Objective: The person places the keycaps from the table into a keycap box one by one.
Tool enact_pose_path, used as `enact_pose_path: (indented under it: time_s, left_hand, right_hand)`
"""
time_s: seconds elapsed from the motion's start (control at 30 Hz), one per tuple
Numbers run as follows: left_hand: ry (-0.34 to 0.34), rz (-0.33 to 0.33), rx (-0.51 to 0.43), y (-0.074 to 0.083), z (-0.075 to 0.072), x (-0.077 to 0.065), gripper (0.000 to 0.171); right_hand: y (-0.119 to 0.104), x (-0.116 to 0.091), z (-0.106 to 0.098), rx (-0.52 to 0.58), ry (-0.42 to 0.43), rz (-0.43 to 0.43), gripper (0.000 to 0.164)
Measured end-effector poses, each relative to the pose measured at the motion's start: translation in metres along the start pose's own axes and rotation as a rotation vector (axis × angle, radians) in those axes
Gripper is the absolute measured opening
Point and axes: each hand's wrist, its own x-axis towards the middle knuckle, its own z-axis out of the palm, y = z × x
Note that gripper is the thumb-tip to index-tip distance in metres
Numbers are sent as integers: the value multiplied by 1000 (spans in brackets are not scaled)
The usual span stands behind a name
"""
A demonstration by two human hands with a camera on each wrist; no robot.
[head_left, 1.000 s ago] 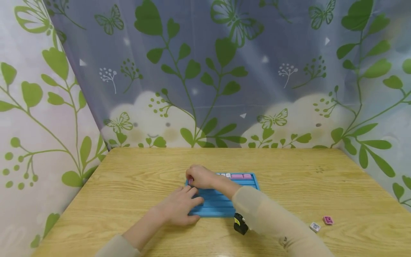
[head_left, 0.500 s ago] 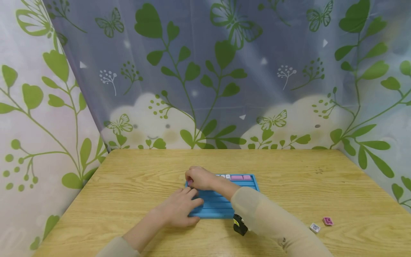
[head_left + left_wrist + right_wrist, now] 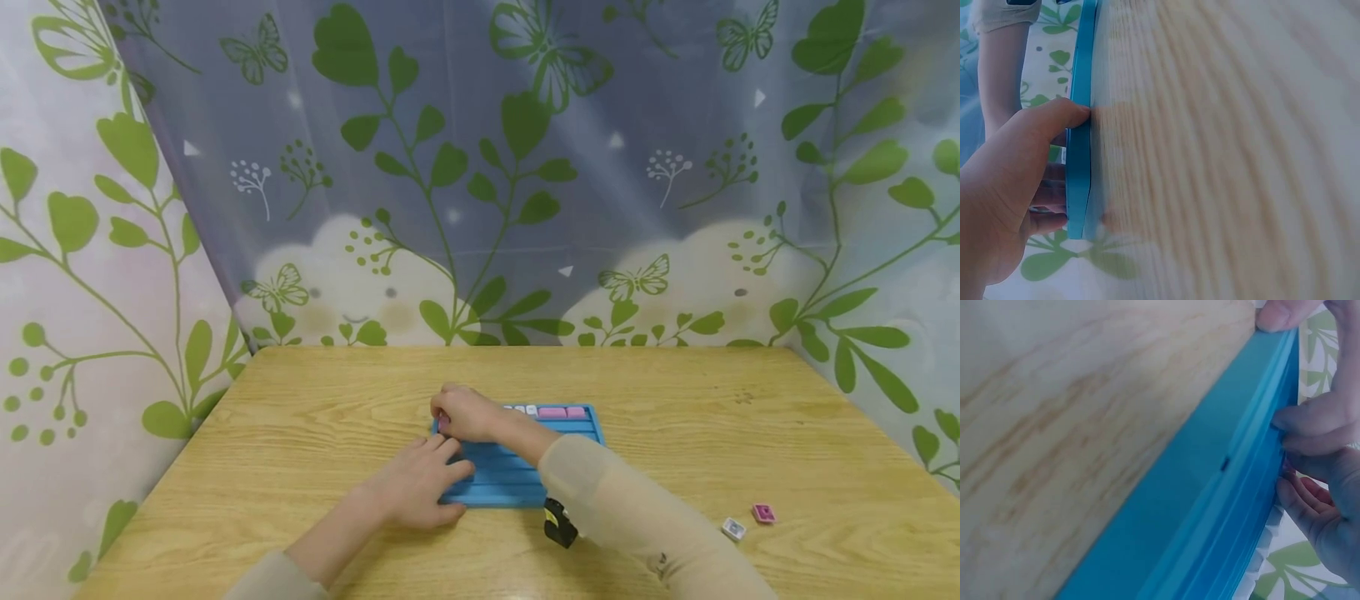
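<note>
A blue keyboard case (image 3: 498, 492) with long raised ribs lies on the table. White keycaps (image 3: 531, 410) and pink keycaps (image 3: 552, 412) line part of its back row. My left hand (image 3: 416, 487) holds the case's left end, thumb (image 3: 1075, 115) against the front edge and fingers spread over the left side. My right hand (image 3: 468, 414) crosses over to the back left corner and pinches a pink keycap (image 3: 444, 423) at the case, largely hidden by its fingers. In the right wrist view, the fingertips (image 3: 1291, 494) of that hand meet at the far rib.
On the wooden table (image 3: 637, 383), a white keycap (image 3: 733, 529) and a pink keycap (image 3: 763, 513) lie underside up at the right. A black device (image 3: 558, 522) sits at the right wrist. A leaf-patterned curtain (image 3: 480, 167) hangs behind the table.
Both hands keep nearly the same place. The right fingers shift very slightly around the pink keycap at the back left corner; the view tilts a little.
</note>
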Motion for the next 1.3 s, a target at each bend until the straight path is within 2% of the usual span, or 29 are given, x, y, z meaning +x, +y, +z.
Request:
enact_pose_path:
  time_s: [0.27, 0.47, 0.77, 1.07, 1.2, 1.3]
  left_hand:
    - [-13, -15, -6, 1, 2, 1, 42]
    - [-37, -39, -13, 1, 1, 4, 44]
    - [-26, -36, -5, 1, -1, 4, 45]
    - [-32, -53, -37, 2, -4, 1, 47]
    - [-34, -55, -43, 4, -3, 1, 47]
    - [-30, -52, -45, 4, -2, 2, 47]
  right_hand:
    - [16, -12, -16, 31, 84, 7, 16]
    - [33, -40, -43, 73, 141, 38, 18]
    - [65, -102, -74, 129, 176, 70, 14]
    - [93, -167, -82, 97, 198, 124, 8]
    - [104, -201, -84, 95, 144, 161, 1]
    - [112, -229, -88, 94, 55, 194, 6]
